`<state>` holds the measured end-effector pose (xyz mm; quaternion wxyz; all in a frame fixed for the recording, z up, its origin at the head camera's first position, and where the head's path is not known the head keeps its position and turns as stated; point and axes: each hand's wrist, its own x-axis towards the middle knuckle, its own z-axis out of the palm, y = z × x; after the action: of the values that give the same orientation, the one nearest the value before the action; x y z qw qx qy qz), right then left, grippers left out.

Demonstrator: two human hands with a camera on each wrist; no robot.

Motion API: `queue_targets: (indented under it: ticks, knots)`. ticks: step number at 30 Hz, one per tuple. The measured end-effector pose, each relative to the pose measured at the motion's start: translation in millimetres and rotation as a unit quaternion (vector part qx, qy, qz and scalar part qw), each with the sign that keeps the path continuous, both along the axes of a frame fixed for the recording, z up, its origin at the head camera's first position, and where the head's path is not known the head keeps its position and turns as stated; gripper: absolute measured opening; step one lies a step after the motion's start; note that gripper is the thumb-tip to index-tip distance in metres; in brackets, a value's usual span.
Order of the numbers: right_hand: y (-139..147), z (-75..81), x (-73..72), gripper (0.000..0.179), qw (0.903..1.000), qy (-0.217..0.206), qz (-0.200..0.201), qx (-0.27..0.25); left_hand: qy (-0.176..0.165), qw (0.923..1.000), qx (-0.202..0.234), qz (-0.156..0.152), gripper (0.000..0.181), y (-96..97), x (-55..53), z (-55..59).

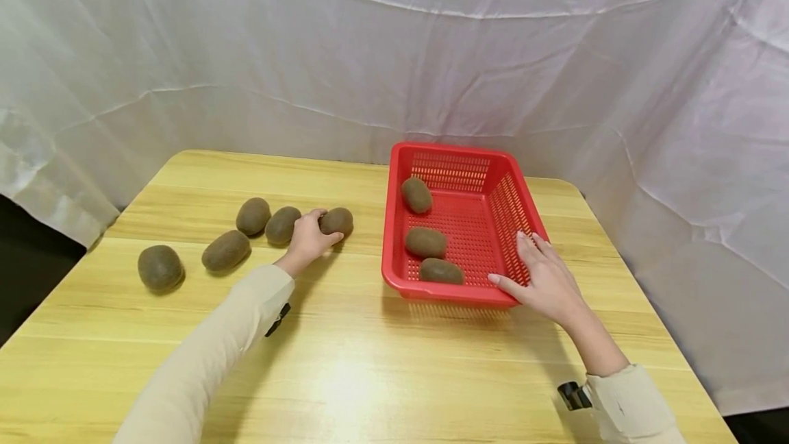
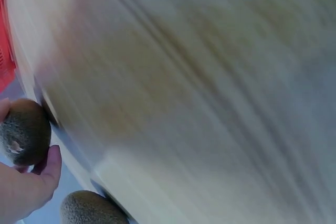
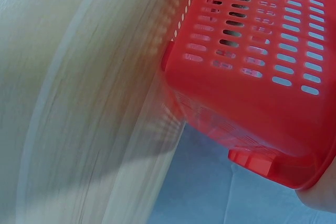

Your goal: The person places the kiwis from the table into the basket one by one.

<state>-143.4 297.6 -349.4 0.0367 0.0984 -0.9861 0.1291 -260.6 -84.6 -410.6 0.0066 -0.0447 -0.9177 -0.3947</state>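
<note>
My left hand (image 1: 310, 241) grips a brown fuzzy kiwi (image 1: 337, 222) at the right end of a loose group of kiwis, with thumb and fingertips on its sides. In the left wrist view, the gripped kiwi (image 2: 26, 132) sits between thumb and fingers. A red plastic basket (image 1: 453, 295) with slotted walls stands to the right. Three kiwis lie inside it, along its left side: one far back (image 1: 416, 195), two nearer the front. My right hand (image 1: 547, 281) rests on the basket's front right corner, thumb on the front rim, fingers fairly straight over the right rim.
Several other kiwis lie on the wooden table (image 1: 345, 355) left of the basket, including one close to my left hand (image 1: 283, 226) and one farthest left (image 1: 160, 269). A pale cloth (image 1: 308, 53) hangs behind the table and along its right side.
</note>
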Motion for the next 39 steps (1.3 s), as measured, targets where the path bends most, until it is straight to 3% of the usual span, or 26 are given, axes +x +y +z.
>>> queue_targets:
  ticks: [25,39]
  knots:
    - [0,-0.6,-0.2,0.095,1.0,-0.003,-0.002,0.001,-0.002,0.9958,0.061,-0.068,0.058,-16.0,3.2,16.2]
    - [0,2.1,-2.2,0.102,0.9995,-0.019,0.004,0.026,-0.007,0.9945,0.082,-0.064,0.058,-17.7,8.7,21.5]
